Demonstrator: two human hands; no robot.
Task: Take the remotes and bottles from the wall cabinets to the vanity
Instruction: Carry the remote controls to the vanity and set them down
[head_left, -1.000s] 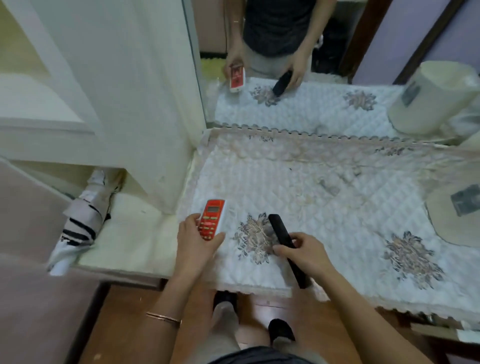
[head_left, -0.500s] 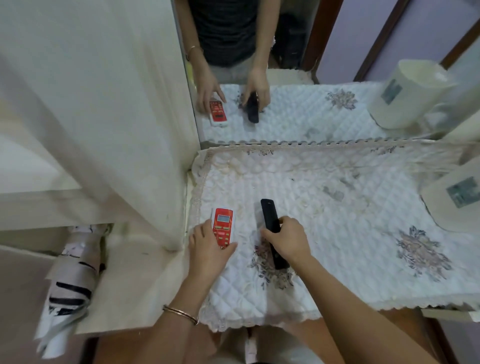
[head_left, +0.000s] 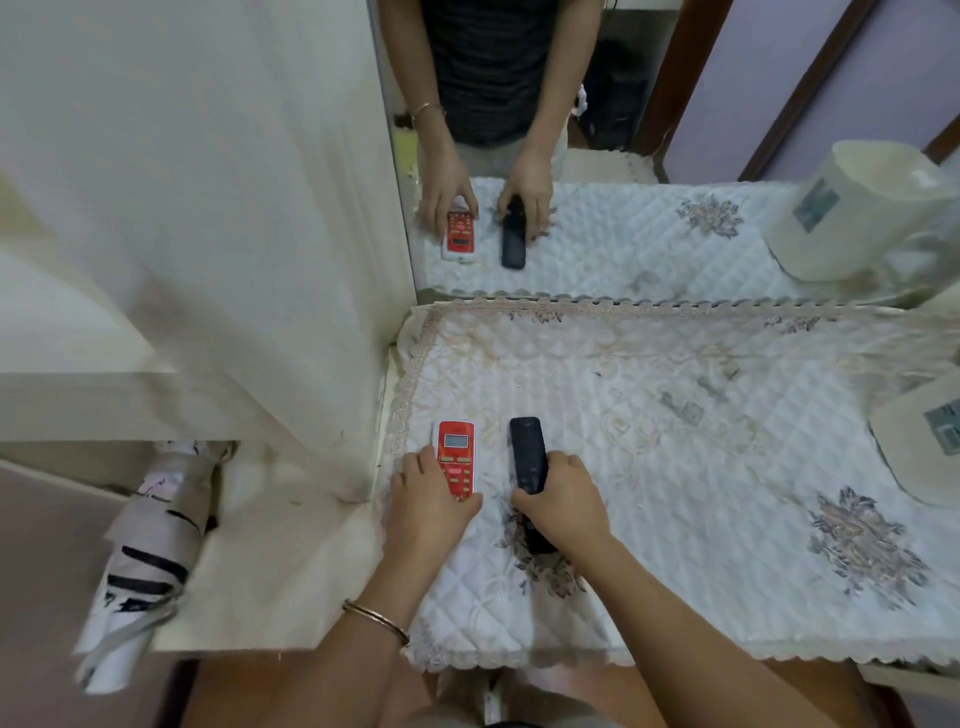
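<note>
Head view: left hand (head_left: 431, 512) grips the red remote (head_left: 457, 460), right hand (head_left: 563, 501) the black remote (head_left: 529, 457). Both remotes lie flat near the left edge of the vanity cover (head_left: 675, 519), seemingly for release.

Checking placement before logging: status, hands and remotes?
Left hand grips red remote, down on quilted cover. Right hand grips black remote, beside it, apart. White container far right, not in the way.

Desk (head_left: 727, 597) draped in a white quilted cover (head_left: 649, 415) with lace edging and floral motifs, mirror (head_left: 623, 249) along the desk's far edge, cream cabinet panel (head_left: 208, 208) left of the desk, brown wooden floor (head_left: 831, 701) below the desk's near edge, lilac wall (head_left: 857, 78) reflected.
</note>
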